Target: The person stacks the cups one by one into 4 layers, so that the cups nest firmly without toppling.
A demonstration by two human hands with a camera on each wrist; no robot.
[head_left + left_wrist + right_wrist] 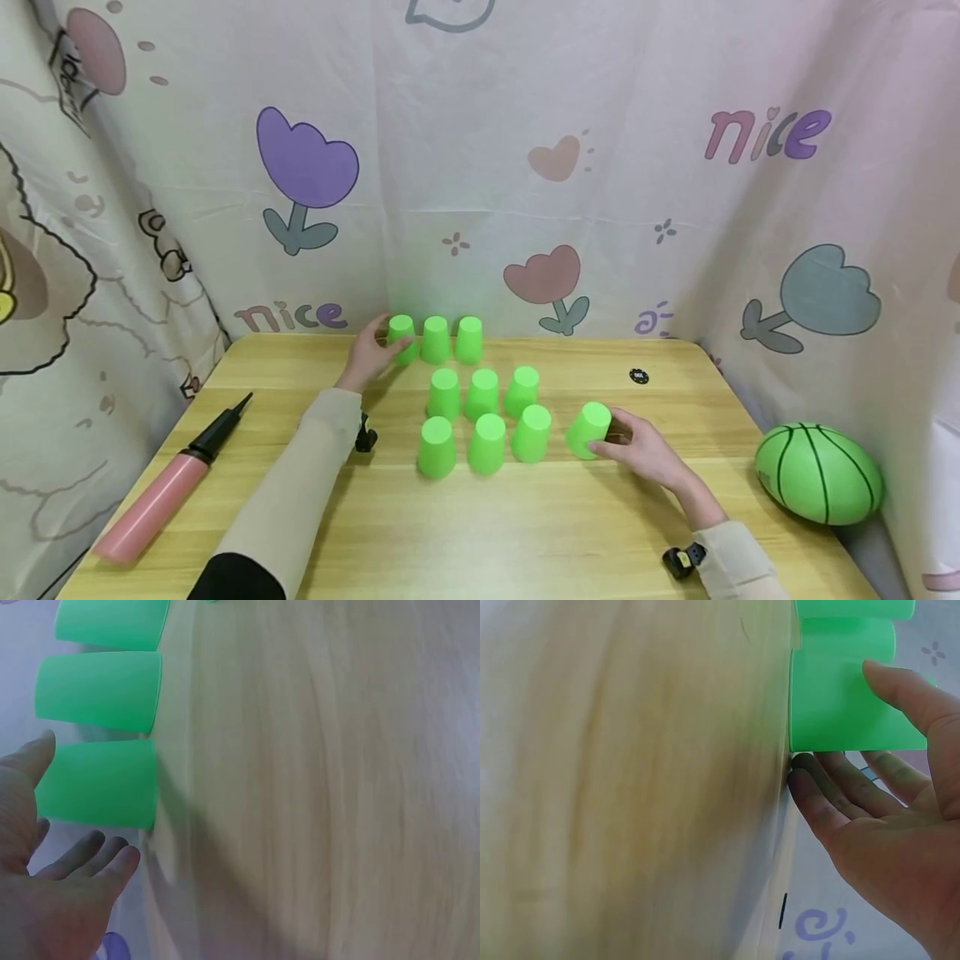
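Several green cups stand upside down in rows on the wooden table. At the left end of the back row, my left hand point(369, 354) is around the side of a cup point(401, 329). In the left wrist view its thumb overlaps that cup, while the other fingers stretch out loosely beside it. My right hand point(637, 446) holds the rightmost cup point(588, 427) of the front row, thumb across its front and fingers along its right side. The right wrist view shows that cup point(840, 705) with its open rim at the tabletop.
A pink hand pump point(157, 508) with a black nozzle lies along the left side of the table point(480, 533). Toward the back right lies a small black disc point(639, 377). A green ball point(819, 475) sits by the right edge. Patterned cloth point(450, 150) hangs behind.
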